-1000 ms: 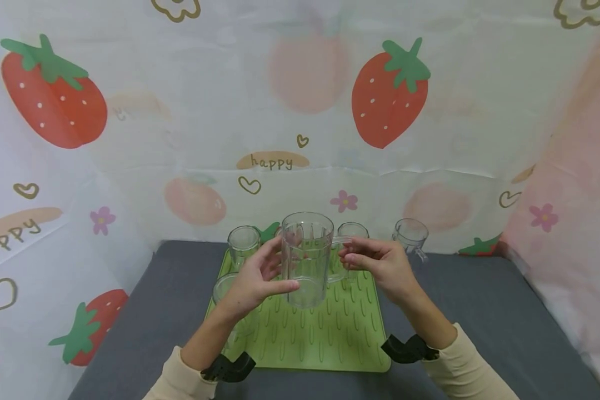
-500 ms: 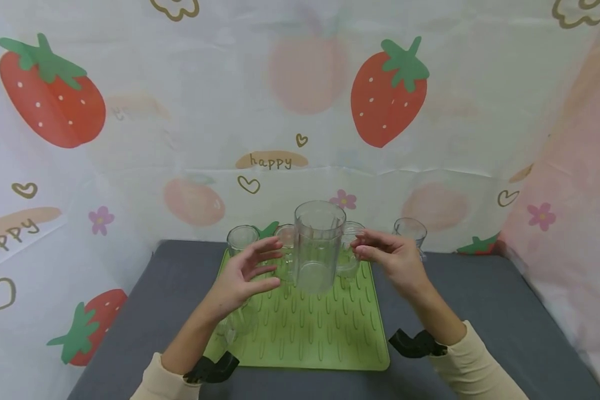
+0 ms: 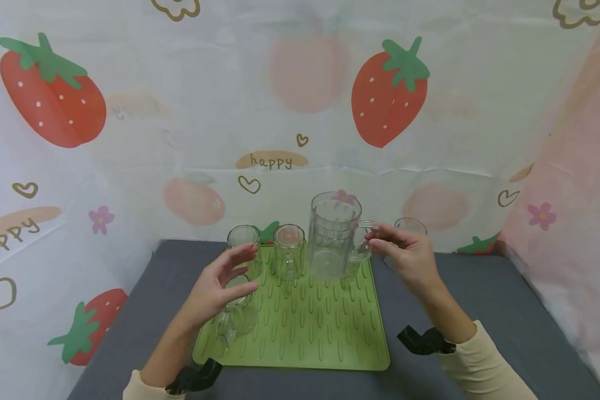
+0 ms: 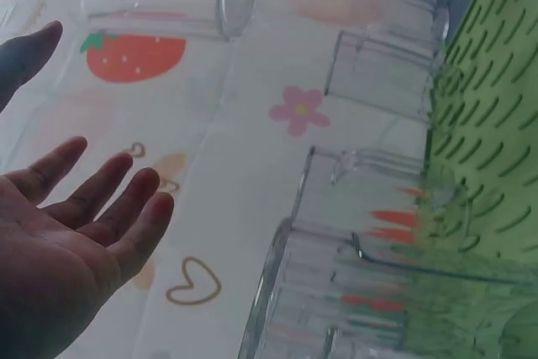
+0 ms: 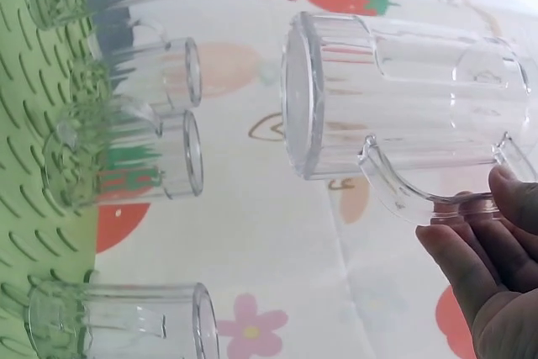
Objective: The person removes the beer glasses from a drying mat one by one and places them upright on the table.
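By its handle, my right hand pinches a clear mug, upright and raised above the back of a green ridged mat. In the right wrist view, the thumb and fingers of the right hand close on the handle of the mug, whose base is off the mat. My left hand hovers over the mat's left side with its fingers spread, holding nothing. In the left wrist view the palm of the left hand is bare. Below it a mug is partly covered.
More clear mugs stand along the mat's back: one at the left, a second mug beside it, and another partly behind the raised mug. Another clear mug stands off the mat on the grey cloth. A strawberry-print curtain rises behind.
My left hand has let go of the mug's side and drawn back to the left. My right hand has carried the mug right and slightly upward in view.
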Available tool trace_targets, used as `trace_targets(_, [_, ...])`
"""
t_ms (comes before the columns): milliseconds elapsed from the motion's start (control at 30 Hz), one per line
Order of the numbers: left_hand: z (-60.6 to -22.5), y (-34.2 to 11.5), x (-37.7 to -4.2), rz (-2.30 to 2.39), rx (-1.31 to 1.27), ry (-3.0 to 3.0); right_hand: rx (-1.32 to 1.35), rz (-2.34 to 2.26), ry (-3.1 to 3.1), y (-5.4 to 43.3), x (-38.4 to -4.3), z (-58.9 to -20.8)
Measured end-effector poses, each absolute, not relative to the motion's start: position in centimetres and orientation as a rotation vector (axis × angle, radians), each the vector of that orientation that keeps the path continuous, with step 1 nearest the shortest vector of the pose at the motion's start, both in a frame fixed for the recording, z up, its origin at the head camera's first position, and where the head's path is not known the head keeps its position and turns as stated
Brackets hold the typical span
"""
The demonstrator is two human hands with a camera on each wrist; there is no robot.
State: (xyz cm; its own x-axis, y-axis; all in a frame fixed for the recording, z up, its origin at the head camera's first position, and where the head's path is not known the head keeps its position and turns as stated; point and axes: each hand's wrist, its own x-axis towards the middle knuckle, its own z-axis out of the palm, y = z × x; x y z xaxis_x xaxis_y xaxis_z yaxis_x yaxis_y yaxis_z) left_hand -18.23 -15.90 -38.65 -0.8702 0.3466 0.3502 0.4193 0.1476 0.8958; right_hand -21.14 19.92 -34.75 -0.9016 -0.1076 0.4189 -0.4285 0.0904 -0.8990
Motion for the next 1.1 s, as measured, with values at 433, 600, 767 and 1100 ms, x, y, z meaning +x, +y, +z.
trace_targets(433, [-40.2,-18.4,-17.9,-1.729,-0.667,-2.384,0.48,1.888,-1.986,21.6,-21.5,-34.5])
trace_targets(600, [-40.8,-19.2,-17.6,-1.659,-0.624,-2.416,0.422,1.854,-1.952,22.3,-21.8,-34.4])
trace_targets(767, [-41.9,-19.9,-17.3,-1.595,-0.598,-2.357,0.378,1.88,-1.877,23.1,-22.0,-34.5])
trace_targets(1100, [-44.1,-21.5,-16.5,-1.598,-0.524,-2.282,0.171,1.922,-1.75,25.0,-22.6,-34.5])
